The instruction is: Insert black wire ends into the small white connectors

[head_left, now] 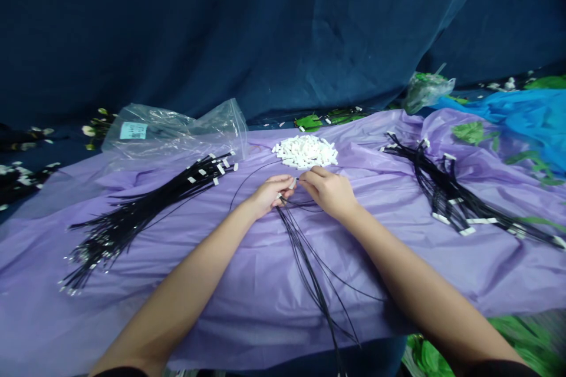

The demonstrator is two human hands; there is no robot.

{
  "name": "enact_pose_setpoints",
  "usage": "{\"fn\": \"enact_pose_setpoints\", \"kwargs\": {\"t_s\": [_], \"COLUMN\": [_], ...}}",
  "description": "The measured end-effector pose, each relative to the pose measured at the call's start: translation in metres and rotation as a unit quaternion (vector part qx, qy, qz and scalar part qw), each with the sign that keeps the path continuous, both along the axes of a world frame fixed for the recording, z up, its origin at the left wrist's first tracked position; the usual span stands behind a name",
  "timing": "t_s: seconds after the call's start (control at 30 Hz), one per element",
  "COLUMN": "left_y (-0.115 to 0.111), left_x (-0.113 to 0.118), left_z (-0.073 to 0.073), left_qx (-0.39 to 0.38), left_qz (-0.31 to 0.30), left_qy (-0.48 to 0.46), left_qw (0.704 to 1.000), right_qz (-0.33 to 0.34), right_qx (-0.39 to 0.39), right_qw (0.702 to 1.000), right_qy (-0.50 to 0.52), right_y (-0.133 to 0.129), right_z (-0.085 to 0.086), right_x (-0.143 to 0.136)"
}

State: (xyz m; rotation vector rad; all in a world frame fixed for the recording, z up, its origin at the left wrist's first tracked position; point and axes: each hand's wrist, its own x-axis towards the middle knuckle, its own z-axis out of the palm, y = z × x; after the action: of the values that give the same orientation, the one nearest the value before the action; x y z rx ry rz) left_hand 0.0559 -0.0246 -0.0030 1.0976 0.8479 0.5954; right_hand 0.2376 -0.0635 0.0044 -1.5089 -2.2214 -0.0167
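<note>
My left hand (269,194) is closed, pinching a small white connector (292,183) between thumb and fingertips. Several thin black wires (305,262) run from under these fingers down over the cloth toward the front edge. Close beside it, my right hand (331,193) is closed in a pinch on a black wire at the connector; the wire's tip is too small to make out. Just beyond both hands lies a heap of small white connector housings (306,152). One loose wire curves away to the left of my left hand.
A thick bundle of black wires (145,206) with white connectors lies at left, another bundle (435,182) at right. Behind the left one is a clear plastic bag (177,132) with a label. Purple cloth (247,294) covers the table; a dark blue curtain (221,29) hangs behind.
</note>
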Motion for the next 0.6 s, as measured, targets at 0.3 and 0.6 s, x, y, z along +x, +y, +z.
{"fn": "enact_pose_setpoints", "kwargs": {"t_s": [0.3,0.6], "left_y": [0.0013,0.0010], "left_x": [-0.0002,0.0024], "left_z": [0.0007,-0.0042], "left_qx": [-0.002,-0.015], "left_qz": [-0.007,0.048], "left_qy": [0.004,-0.019], "left_qw": [1.000,0.999], "right_qz": [0.005,0.006], "right_qx": [-0.004,0.085], "right_qw": [1.000,0.996], "right_qy": [0.012,0.002], "right_y": [0.0008,-0.0042], "right_z": [-0.0033,0.0052], "right_x": [0.0004,-0.0014]}}
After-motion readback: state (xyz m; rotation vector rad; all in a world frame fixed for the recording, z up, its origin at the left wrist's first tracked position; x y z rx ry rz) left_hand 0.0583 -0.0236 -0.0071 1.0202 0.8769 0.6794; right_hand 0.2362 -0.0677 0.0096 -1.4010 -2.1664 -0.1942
